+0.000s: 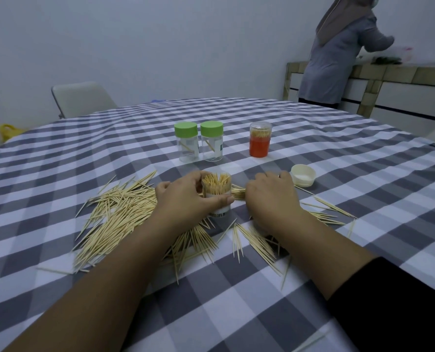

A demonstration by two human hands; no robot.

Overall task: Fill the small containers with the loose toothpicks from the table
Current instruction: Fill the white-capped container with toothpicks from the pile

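My left hand (186,199) grips a small clear container (216,189) that stands upright on the table, open at the top and packed with toothpicks. My right hand (272,196) lies palm down just right of it, fingers curled over a bundle of toothpicks (238,193) on the cloth; whether it pinches them is hidden. Loose toothpicks (119,212) lie in a big heap at the left and in smaller scatters in front (254,240) and to the right. A white lid (303,175) lies upturned beyond my right hand.
Two clear containers with green lids (186,141) (211,140) hold a toothpick or two each. An orange-based container (260,139) full of toothpicks stands to their right. The checked tablecloth (236,313) covers the table. A person (338,59) stands at a counter back right; a chair (81,97) at back left.
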